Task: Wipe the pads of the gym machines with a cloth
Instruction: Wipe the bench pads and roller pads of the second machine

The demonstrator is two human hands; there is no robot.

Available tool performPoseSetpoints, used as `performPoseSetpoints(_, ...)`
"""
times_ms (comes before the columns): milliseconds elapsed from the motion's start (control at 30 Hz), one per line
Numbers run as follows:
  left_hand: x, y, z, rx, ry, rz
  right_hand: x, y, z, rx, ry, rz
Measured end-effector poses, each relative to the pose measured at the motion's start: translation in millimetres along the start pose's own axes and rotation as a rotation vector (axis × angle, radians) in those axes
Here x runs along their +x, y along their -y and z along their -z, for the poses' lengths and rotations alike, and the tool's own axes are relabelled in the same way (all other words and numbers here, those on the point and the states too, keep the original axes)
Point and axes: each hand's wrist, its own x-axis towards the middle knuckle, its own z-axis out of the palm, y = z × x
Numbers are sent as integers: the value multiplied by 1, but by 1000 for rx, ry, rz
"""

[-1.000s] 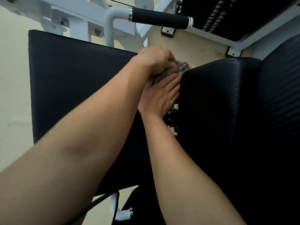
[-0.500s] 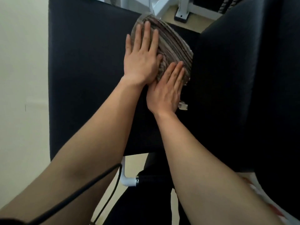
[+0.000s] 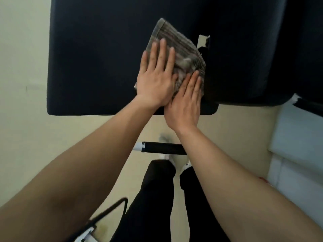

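Head cam: left hand (image 3: 156, 80) and right hand (image 3: 185, 103) both flat, fingers extended, pressing striped cloth (image 3: 181, 55) onto black pad (image 3: 97, 63). Neither grips it.

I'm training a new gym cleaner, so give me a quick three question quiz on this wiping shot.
1. True or false: both hands press flat on the cloth.
2. Which pad does the cloth lie on? A) the flat black pad on the left B) the raised black pad on the right
3. Fill in: the black-gripped handle shows below the ____ hand.

Key: 1 true, left hand included; 2 A; 3 right.
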Motion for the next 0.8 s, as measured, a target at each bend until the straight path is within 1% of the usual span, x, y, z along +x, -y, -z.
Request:
performPoseSetpoints(67,8,1,2,26,-4,-47,-1,4,-3,8,-28,-12)
performPoseSetpoints(133,-16,10,2,33,-29,-46,-17,10,-7,14,-28,11)
performPoseSetpoints(167,-37,20,0,39,-51,-22,-28,14,-9,6,-19,52)
performPoseSetpoints(300,-127,96,2,130,-126,195,-54,56,-23,9,20,346)
performPoseSetpoints(400,-152,154,12,115,-126,407,-51,111,-23,11,31,583)
performPoseSetpoints(467,-150,164,12,92,-132,447,-47,131,-21,-11,33,640)
performPoseSetpoints(533,-148,153,7,100,-145,365,-46,122,-20,-23,16,631)
performPoseSetpoints(600,-145,129,-2,126,-144,194,-51,93,-20,-25,21,549)
performPoseSetpoints(667,-140,98,-13,124,-136,40,-59,56,-19,-29,32,408)
performPoseSetpoints(800,-119,29,-33,109,-109,-131,-73,-12,-15,16,79,118)
